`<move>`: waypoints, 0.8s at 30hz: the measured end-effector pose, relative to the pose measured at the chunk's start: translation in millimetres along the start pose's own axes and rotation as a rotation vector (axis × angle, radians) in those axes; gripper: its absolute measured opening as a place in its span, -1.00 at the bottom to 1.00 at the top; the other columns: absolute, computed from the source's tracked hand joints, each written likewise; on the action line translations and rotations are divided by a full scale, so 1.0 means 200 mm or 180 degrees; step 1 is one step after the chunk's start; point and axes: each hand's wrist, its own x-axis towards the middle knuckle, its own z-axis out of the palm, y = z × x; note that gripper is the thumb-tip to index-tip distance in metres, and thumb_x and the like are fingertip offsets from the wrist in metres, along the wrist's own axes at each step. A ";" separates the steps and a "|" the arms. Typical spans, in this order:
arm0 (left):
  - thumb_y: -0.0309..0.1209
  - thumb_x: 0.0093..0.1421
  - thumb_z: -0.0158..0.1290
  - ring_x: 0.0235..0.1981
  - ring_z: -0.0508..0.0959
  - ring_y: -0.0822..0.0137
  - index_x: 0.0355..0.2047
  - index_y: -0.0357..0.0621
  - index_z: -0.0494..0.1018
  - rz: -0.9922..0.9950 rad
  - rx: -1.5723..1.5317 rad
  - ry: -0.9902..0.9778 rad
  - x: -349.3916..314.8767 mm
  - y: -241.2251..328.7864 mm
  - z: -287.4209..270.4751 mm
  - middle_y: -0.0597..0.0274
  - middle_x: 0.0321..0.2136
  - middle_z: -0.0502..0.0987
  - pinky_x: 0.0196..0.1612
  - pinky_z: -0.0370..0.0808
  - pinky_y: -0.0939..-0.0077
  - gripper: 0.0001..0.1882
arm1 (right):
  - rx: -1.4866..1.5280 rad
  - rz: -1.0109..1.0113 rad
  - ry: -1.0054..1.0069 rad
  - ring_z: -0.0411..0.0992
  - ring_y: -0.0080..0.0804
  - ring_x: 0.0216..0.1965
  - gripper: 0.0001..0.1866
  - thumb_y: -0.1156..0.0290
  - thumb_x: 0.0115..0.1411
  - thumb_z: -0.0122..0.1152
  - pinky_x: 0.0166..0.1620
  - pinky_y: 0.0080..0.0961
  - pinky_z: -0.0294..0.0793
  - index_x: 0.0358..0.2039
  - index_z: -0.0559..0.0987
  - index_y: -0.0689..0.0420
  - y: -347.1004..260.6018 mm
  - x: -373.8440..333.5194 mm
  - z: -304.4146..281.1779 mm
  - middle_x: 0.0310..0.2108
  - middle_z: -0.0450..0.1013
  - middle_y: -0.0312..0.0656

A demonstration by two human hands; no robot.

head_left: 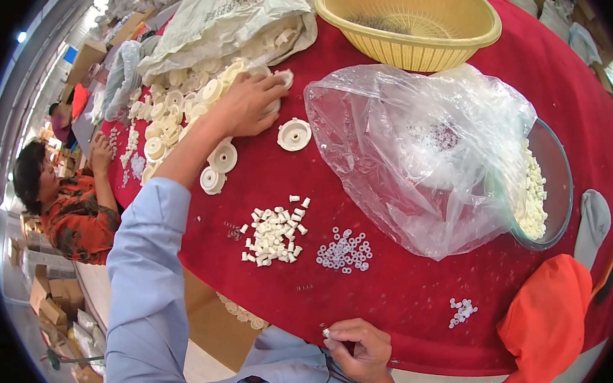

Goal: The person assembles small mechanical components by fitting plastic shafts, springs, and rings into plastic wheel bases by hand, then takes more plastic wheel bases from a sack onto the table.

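My left hand point(254, 104) reaches over a pile of cream round plastic discs point(157, 127), its fingers curved around one disc point(274, 108) at the pile's right end. Another hubbed disc point(294, 134) lies alone just right of that hand. By the table's near edge, my right hand point(361, 346) pinches a small white plastic plug point(326, 332) between thumb and fingertips, with a thin metal spring showing at it. Ahead of it lie a heap of small cream plugs point(273, 235) and a cluster of translucent rings point(345, 251). A few loose springs point(305, 287) rest on the red cloth.
A yellow basket point(406, 54) with springs stands at the far side. A clear plastic bag point(414, 156) leans over a bowl point(565, 186) of cream pieces. A white sack point(239, 26) backs the discs. An orange cloth item point(548, 318) lies right. Another person point(74, 205) sits left.
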 end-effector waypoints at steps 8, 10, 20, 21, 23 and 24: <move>-0.27 0.19 0.22 -0.27 0.64 -0.04 -0.19 -0.19 0.64 -0.1645 -0.2145 0.0585 -0.31 -0.24 -0.11 0.07 -0.30 0.67 -0.09 0.55 0.06 -0.72 | -0.0074 0.0106 0.0177 0.63 -0.36 -0.32 -0.75 0.84 0.00 0.41 -0.25 -0.53 0.63 -0.31 0.62 0.32 -0.01 0.00 0.01 -0.32 0.62 0.03; -0.26 0.23 0.17 -0.28 0.65 -0.09 -0.22 -0.23 0.65 -0.2052 -0.1709 0.0634 -0.31 -0.41 -0.09 0.00 -0.34 0.67 -0.10 0.56 0.04 -0.72 | -0.0055 0.0151 0.0184 0.63 -0.36 -0.31 -0.75 0.84 0.00 0.41 -0.24 -0.53 0.63 -0.31 0.61 0.31 0.00 -0.02 0.00 -0.33 0.62 0.04; -0.16 0.14 0.12 -0.10 0.67 -0.25 -0.24 -0.45 0.65 -0.2811 -0.0300 -0.0498 0.03 -0.93 0.19 -0.41 -0.22 0.64 0.02 0.59 0.00 -0.52 | 0.0185 0.0313 0.0189 0.63 -0.30 -0.30 -0.78 0.80 0.10 0.42 -0.24 -0.48 0.63 -0.28 0.61 0.29 -0.04 0.04 -0.03 -0.27 0.62 0.07; -0.15 0.13 0.13 -0.12 0.67 -0.26 -0.27 -0.44 0.66 -0.2878 -0.0094 -0.0373 0.05 -0.97 0.15 -0.41 -0.22 0.64 0.00 0.59 0.00 -0.52 | 0.0255 0.0266 0.0185 0.62 -0.32 -0.29 -0.77 0.82 0.09 0.42 -0.24 -0.49 0.63 -0.27 0.61 0.31 -0.03 0.04 -0.03 -0.27 0.61 0.08; -0.11 0.13 0.17 -0.22 0.73 -0.13 -0.11 -0.42 0.60 -0.3009 0.0235 -0.0282 0.09 -1.06 0.06 -0.26 -0.27 0.70 -0.09 0.63 0.07 -0.46 | 0.0396 0.0352 0.0167 0.62 -0.33 -0.29 -0.77 0.82 0.08 0.42 -0.24 -0.49 0.63 -0.27 0.61 0.31 -0.04 0.04 -0.04 -0.28 0.61 0.08; -0.11 0.13 0.17 -0.22 0.73 -0.13 -0.11 -0.42 0.60 -0.3000 0.0258 -0.0304 0.12 -1.07 0.06 -0.26 -0.27 0.70 -0.09 0.63 0.07 -0.46 | 0.0464 0.0433 0.0161 0.62 -0.34 -0.29 -0.76 0.83 0.08 0.42 -0.25 -0.49 0.63 -0.27 0.61 0.32 -0.04 0.04 -0.05 -0.28 0.60 0.08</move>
